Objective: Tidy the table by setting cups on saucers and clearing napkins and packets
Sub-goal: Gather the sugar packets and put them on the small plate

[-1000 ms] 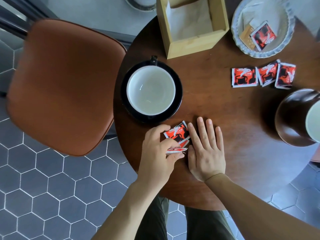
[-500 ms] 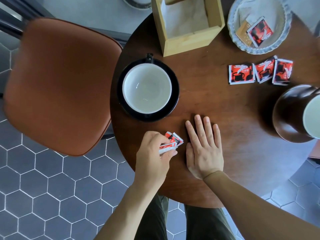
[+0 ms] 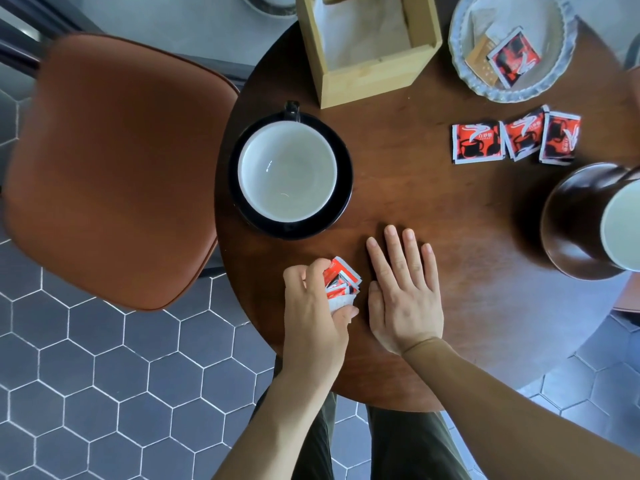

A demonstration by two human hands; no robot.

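Observation:
My left hand [image 3: 317,311] is closed around a small bunch of red sugar packets [image 3: 341,278] near the table's front edge. My right hand [image 3: 403,292] lies flat on the dark round table [image 3: 433,209] just to the right of it, fingers spread, holding nothing. A white-lined black cup [image 3: 287,173] stands on a black saucer [image 3: 341,202] at the left. Three more red packets [image 3: 516,138] lie in a row at the right. A brown cup [image 3: 588,220] stands at the right edge, partly cut off.
A wooden napkin box [image 3: 377,74] with napkins stands at the back. A scalloped pale dish [image 3: 460,64] at the back right holds a red packet and a tan one. A brown leather chair [image 3: 107,168] stands left of the table on hexagon tiles.
My left hand has gathered the packets off the table and pulled them back toward the front edge, curling tighter around them. My right hand has stayed flat in place.

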